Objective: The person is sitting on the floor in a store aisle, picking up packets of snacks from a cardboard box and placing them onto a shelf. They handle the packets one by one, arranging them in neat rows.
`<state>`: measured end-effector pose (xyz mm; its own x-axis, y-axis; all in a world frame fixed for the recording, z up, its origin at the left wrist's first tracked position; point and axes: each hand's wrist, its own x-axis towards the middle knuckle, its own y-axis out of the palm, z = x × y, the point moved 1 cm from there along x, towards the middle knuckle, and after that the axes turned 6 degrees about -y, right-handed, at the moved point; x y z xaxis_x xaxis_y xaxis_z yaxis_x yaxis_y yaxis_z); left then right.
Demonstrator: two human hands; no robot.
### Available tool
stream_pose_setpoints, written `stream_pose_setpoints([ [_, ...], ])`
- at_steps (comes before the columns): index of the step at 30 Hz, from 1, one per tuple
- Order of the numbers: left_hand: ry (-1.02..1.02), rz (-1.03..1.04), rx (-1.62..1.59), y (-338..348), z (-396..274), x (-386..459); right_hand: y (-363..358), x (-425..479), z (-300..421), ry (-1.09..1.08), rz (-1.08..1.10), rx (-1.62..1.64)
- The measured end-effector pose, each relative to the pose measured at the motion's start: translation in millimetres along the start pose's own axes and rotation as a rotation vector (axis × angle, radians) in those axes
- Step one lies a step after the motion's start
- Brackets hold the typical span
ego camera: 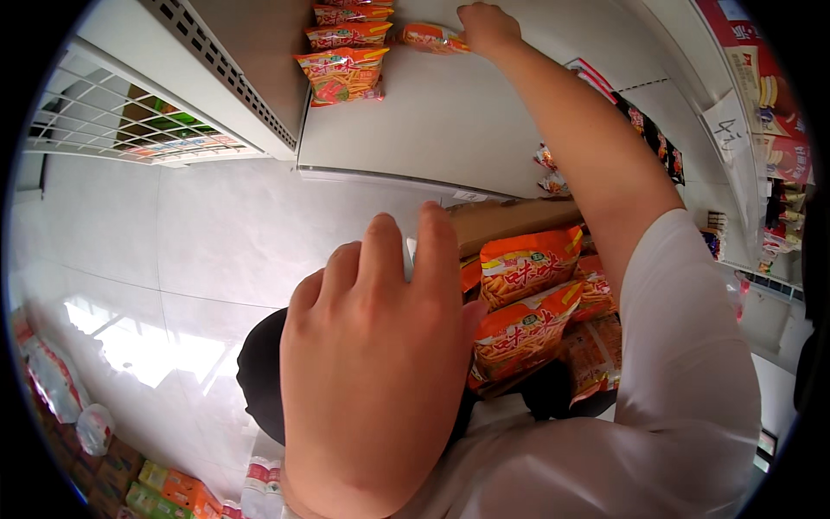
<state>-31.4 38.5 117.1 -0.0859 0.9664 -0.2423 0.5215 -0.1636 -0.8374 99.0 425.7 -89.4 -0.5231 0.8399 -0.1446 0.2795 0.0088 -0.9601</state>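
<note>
My right hand (491, 30) reaches far over the white shelf (415, 123), its fingers closed on one end of an orange snack bag (431, 39) that lies there. Left of it stands a row of matching orange snack bags (343, 76), one behind another. My left hand (376, 350) is raised close to the camera, back of the hand up and fingers apart, with nothing seen in it. Just beyond its thumb, a cardboard box (512, 222) in front of me holds several more orange snack bags (522, 331). The left palm is hidden.
Black snack packs (652, 139) and small wrapped packets (551, 172) lie on the shelf near my right forearm. A wire-mesh rack (78, 117) stands at left. Stocked shelving with a handwritten price card (725, 126) rises at right. Colourful packages (172, 493) sit at lower left.
</note>
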Motion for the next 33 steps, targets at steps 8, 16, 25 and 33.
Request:
stream_pose_setpoints([
  [8,0.094,-0.096,0.111,22,-11,9,45,-9,30,-0.194,0.109,0.151],
  [16,0.117,-0.112,0.158,18,0,7,89,-47,57,-0.342,0.074,0.053],
  [25,0.171,-0.294,0.187,40,13,11,67,2,11,-0.379,-0.088,0.447],
  [33,0.146,-0.409,0.081,56,9,19,64,40,-26,-0.111,-0.400,0.448],
])
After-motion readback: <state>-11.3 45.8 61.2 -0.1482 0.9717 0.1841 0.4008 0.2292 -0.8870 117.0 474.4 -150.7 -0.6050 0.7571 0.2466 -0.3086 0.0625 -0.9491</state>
